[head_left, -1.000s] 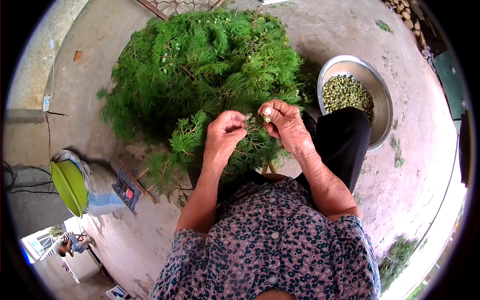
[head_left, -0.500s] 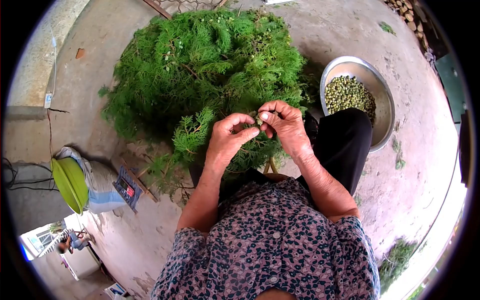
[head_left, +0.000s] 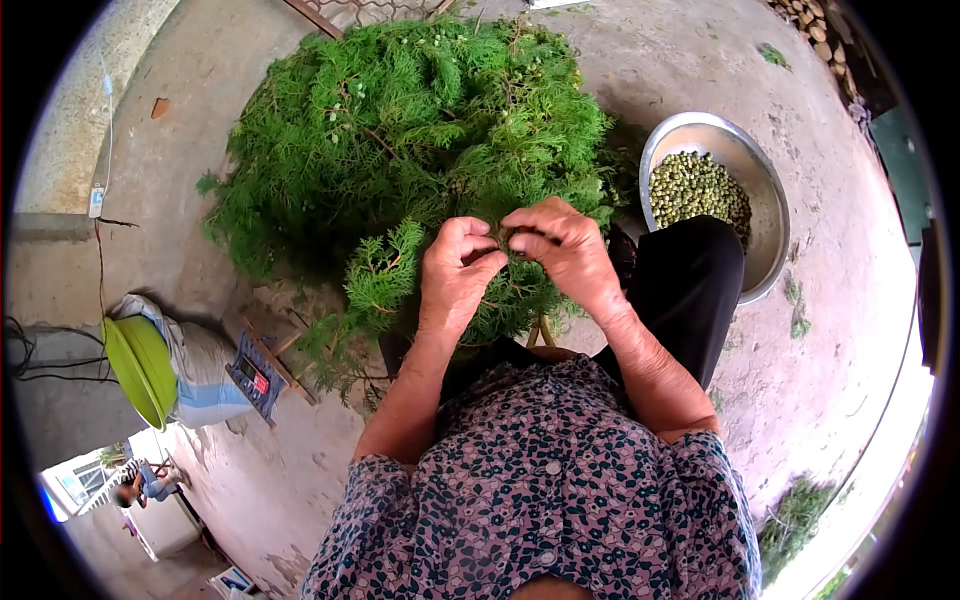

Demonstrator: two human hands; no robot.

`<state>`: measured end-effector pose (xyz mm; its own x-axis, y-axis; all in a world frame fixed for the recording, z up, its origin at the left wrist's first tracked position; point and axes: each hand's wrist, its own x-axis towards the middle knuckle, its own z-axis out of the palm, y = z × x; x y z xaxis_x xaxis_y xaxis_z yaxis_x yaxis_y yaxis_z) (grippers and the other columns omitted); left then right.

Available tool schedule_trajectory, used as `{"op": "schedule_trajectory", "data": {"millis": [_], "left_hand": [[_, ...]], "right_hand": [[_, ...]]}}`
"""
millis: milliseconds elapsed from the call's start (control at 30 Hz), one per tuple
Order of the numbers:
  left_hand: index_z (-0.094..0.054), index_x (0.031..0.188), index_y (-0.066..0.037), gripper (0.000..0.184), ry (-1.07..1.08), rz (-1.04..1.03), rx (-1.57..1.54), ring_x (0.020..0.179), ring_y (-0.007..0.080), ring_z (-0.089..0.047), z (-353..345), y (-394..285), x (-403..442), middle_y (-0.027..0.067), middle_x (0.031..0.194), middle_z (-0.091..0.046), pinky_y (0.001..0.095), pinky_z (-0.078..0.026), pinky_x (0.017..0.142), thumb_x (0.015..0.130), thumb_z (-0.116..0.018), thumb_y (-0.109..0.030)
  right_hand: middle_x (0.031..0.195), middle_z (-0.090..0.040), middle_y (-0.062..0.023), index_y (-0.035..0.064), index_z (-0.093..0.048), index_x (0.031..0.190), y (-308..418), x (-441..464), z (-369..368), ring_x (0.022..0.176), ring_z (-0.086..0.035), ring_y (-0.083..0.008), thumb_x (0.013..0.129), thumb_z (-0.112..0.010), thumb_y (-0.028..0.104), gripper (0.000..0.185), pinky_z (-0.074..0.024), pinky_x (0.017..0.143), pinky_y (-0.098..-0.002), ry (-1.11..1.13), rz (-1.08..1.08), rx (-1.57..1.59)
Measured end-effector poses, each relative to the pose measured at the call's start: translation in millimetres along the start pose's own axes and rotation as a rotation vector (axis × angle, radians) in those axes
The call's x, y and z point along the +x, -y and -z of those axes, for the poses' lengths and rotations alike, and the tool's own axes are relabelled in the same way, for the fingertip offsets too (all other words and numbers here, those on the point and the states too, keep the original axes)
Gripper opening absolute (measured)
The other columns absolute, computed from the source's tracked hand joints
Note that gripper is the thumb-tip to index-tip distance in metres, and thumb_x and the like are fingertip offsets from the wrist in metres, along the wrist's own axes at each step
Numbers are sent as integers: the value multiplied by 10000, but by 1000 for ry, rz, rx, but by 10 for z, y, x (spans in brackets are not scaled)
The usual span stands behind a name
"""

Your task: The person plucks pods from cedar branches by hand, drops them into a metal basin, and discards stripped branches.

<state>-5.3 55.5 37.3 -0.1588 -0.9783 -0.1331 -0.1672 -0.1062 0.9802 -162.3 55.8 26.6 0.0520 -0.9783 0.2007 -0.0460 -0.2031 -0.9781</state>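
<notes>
My left hand (head_left: 462,272) and my right hand (head_left: 575,260) are close together, over the near edge of the big green leaf pile (head_left: 420,130). My left thumb and finger make a narrow pinch. My right thumb and finger are bent with a small gap. There is a blurry little bit between my hands, and I can't tell if either one is holding it. Right of the pile is a round metal bowl (head_left: 768,215), with lots of little green balls (head_left: 695,190) inside. Left of the pile, nearer me, a lime tub (head_left: 138,370) touches a pale sack (head_left: 208,385).
</notes>
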Motion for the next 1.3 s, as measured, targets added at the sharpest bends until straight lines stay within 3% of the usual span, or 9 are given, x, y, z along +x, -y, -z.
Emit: {"op": "schedule_trajectory", "data": {"millis": [133,267,367,467,633,767,867,1233,1300], "left_hand": [[-465,1018,5,350,-19,-50,62,722,86,-556,-69,3,-11,71,818,-620,211,-456,639,717,-638,51],[-464,1025,3,364,-56,-74,105,713,89,-554,-111,-26,-45,74,805,-620,216,-450,632,708,-637,52],[-471,1016,-2,364,-49,-70,104,713,91,-548,-84,-51,-34,80,803,-617,222,-446,635,698,-636,59],[-481,1004,-8,359,-69,-26,30,715,89,-539,-49,-64,-27,80,802,-612,225,-443,646,689,-636,66],[-490,1010,-16,375,-112,-41,-47,709,82,-532,-10,-24,-10,64,793,-607,217,-438,650,679,-635,85],[-491,1049,-15,411,-118,-39,-96,698,77,-532,-21,-56,-21,49,792,-610,213,-444,654,680,-623,108],[-494,1052,-15,414,-118,-37,-55,695,78,-533,-29,-60,-29,51,799,-612,208,-448,653,680,-626,108],[-440,1150,-13,502,-120,-19,-126,699,95,-549,-43,-25,10,75,805,-601,212,-465,639,697,-622,107],[-439,1148,-9,497,-106,-19,-154,698,97,-550,-49,-46,11,74,801,-601,214,-466,634,699,-620,104]], "right_hand": [[764,-548,-131,15,-601,885,85,-9,-96,720,-540,-294,683,-612,-51,213,-464,625,-338,18,125,-302],[754,-543,-139,8,-595,855,15,-42,-110,694,-533,-309,685,-610,-46,179,-463,601,-343,-12,183,-315],[726,-547,-104,8,-588,812,8,-29,-131,603,-533,-234,720,-604,-38,104,-454,539,-304,-150,320,-298],[723,-552,-25,17,-571,825,115,18,58,539,-470,-54,831,-568,59,43,-397,472,-192,-54,-420,433],[738,-574,-26,10,-572,890,105,22,171,605,-536,-68,852,-544,83,87,-406,474,-178,-67,-425,671],[743,-567,-30,15,-612,940,84,-3,115,575,-504,-71,817,-568,36,132,-395,496,-188,32,-403,201],[785,-554,-70,-2,-625,904,7,-20,50,652,-536,-139,741,-639,22,166,-441,584,-255,36,-40,-192],[747,-552,-96,-3,-614,850,-13,-56,-16,620,-539,-207,726,-648,51,140,-438,568,-294,43,-46,-182],[725,-545,-50,-14,-601,861,-4,-52,-2,567,-518,-133,783,-612,62,110,-421,505,-244,94,-349,185]]}}
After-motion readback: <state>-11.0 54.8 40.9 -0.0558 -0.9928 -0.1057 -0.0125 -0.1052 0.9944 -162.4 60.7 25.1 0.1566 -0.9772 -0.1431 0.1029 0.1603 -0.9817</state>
